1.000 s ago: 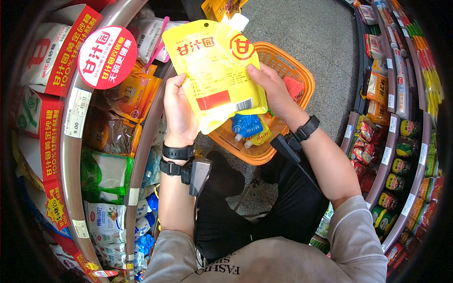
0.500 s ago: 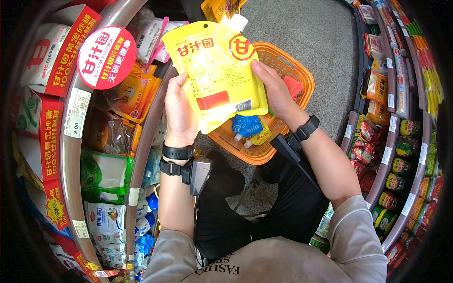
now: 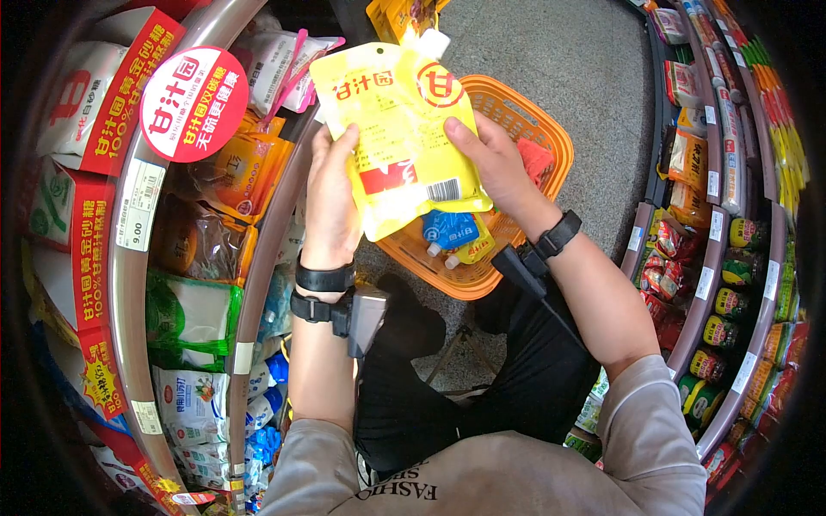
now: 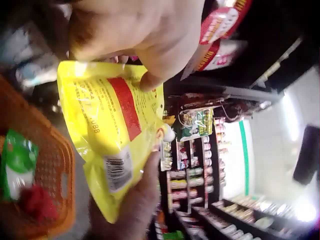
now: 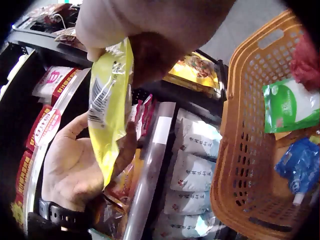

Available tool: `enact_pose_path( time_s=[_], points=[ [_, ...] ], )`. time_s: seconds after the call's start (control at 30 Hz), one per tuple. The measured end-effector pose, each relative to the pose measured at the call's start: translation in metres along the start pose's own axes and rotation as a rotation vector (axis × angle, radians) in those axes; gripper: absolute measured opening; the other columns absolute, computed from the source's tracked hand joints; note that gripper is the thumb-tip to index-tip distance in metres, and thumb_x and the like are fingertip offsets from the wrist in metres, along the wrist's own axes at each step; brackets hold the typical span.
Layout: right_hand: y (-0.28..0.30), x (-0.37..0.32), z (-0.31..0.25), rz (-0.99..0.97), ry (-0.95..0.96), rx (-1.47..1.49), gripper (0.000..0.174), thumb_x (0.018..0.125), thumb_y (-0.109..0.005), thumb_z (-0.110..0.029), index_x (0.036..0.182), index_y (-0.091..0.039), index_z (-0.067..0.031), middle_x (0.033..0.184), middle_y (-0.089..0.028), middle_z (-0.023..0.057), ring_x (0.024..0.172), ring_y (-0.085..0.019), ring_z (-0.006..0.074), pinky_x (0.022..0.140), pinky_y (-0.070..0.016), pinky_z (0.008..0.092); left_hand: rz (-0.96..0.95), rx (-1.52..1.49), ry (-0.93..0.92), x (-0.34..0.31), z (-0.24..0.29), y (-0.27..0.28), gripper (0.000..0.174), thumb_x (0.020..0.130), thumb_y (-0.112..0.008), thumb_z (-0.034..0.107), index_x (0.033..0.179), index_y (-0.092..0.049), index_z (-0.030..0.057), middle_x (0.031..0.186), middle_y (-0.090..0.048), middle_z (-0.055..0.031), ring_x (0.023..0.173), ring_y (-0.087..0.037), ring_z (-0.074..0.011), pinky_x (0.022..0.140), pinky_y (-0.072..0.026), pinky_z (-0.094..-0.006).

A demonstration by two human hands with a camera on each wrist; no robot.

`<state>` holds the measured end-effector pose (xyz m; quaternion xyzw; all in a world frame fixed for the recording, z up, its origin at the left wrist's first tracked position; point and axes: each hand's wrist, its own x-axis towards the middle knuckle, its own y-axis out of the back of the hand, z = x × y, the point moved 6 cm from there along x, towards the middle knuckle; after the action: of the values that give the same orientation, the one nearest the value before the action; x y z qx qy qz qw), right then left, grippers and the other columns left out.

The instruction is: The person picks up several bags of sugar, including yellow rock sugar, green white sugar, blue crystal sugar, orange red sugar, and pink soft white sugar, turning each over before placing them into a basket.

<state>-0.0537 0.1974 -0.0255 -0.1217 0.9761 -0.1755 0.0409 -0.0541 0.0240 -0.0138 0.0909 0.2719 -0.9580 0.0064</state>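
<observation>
Both hands hold a yellow spouted pouch (image 3: 400, 142) with a white cap (image 3: 434, 41), its printed side with red block and barcode facing up. My left hand (image 3: 331, 198) grips the left edge, thumb on the front and fingers behind. On the other edge my right hand (image 3: 499, 168) pinches it, thumb on the printed face. The right wrist view shows the pouch (image 5: 107, 115) edge-on between the right hand (image 5: 160, 25) above and the left hand (image 5: 75, 165) below. Below the pouch, an orange basket (image 3: 559, 129) stands on the floor.
In the basket lie a blue spouted pouch (image 3: 449, 230), a red item (image 3: 535, 159) and a green-and-white bag (image 5: 292, 105). Shelves of bagged goods line the left, with a round red sign (image 3: 194, 105) sticking out. Jars (image 3: 731, 301) and packets fill the right shelves.
The pouch has shifted slightly to the right and its lower part has tilted, moving the glare on its face. Both hands keep hold, and the left thumb sits a little farther right.
</observation>
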Motion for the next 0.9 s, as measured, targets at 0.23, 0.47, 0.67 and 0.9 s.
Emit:
enact_pose_path(
  time_s=[0.23,0.47,0.67,0.9],
  points=[
    [0.001,-0.002,-0.003,0.086,0.173,-0.31,0.037,0.098,-0.057,-0.023,0.128,-0.052,-0.0018,0.113,-0.061,0.0047,0.101,-0.06,0.0133,0.088,-0.0482,0.0277,-0.227,0.883,-0.207,-0.004,-0.022,-0.002,0.066,0.092,-0.064,0.036,0.137,-0.032,-0.0004,0.135,-0.039,-0.0193,0.132,-0.035,-0.0241,0.11,-0.0307,-0.0374],
    [-0.032,-0.011,-0.017,-0.223,0.249,-0.545,0.03,0.092,-0.059,-0.011,0.12,-0.058,-0.0021,0.111,-0.052,0.0059,0.102,-0.053,0.0137,0.089,-0.0419,0.0259,-0.467,0.102,0.174,-0.02,-0.024,-0.028,0.042,0.096,-0.061,0.027,0.128,-0.048,0.0021,0.118,-0.058,-0.0064,0.108,-0.056,-0.0114,0.093,-0.0462,-0.0281],
    [0.0,-0.002,-0.005,0.006,0.356,-0.439,0.033,0.089,-0.06,-0.002,0.122,-0.053,-0.0022,0.109,-0.049,0.0041,0.094,-0.052,0.0107,0.085,-0.0431,0.0237,-0.286,0.094,-0.021,-0.008,-0.039,-0.019,0.036,0.099,-0.053,0.018,0.129,-0.051,-0.0005,0.117,-0.062,-0.005,0.108,-0.056,-0.0111,0.095,-0.0447,-0.0287],
    [0.028,0.011,0.011,0.143,0.26,-0.484,0.054,0.082,-0.073,-0.008,0.129,-0.049,-0.0014,0.111,-0.056,0.0024,0.092,-0.055,0.0098,0.084,-0.0445,0.0251,-0.187,0.824,-0.47,-0.025,0.005,-0.011,0.035,0.09,-0.063,0.018,0.121,-0.058,0.0026,0.111,-0.065,-0.0163,0.106,-0.062,-0.0295,0.09,-0.0473,-0.0355]
  ],
)
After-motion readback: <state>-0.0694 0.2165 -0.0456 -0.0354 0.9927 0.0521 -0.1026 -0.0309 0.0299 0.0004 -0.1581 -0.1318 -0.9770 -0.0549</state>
